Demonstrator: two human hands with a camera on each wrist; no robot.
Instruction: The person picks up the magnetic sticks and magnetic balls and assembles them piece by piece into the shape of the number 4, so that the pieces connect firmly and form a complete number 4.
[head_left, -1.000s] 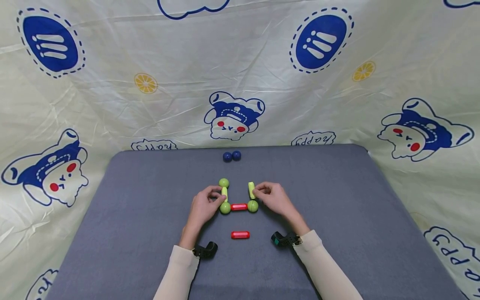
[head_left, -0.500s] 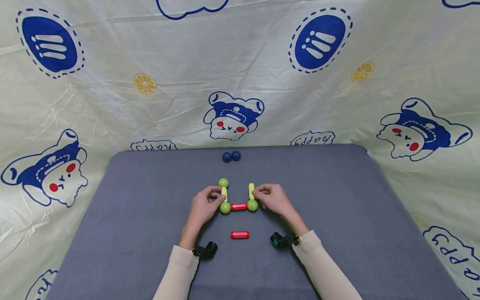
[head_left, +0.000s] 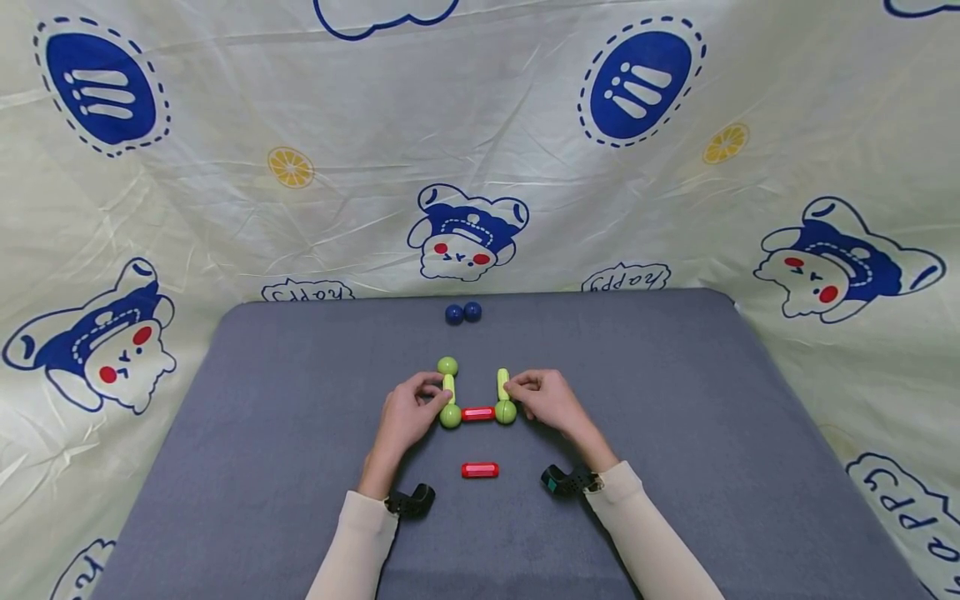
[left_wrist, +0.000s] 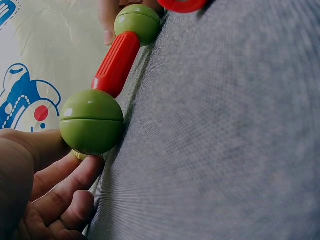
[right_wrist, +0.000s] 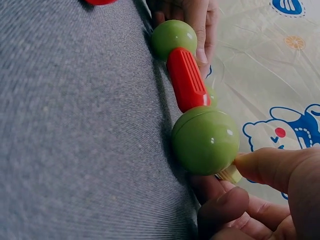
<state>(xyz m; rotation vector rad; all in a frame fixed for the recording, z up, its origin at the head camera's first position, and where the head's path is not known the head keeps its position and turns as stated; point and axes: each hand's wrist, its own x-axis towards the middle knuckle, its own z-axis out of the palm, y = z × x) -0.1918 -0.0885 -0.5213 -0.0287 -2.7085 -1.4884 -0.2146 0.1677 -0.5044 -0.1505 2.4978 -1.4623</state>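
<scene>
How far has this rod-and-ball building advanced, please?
Looks done: one red rod joins two green balls, and the left yellow rod runs from one to a third green ball. In hand: the right hand pinches the right yellow rod at the right green ball; the left hand holds the left one. Probably remaining: the right rod's far end has no ball; another red rod and two blue balls lie aside.

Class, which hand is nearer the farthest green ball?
Left hand: it pinches the yellow bar adjoining that green ball; the right hand is farther right, at another yellow bar.
</scene>
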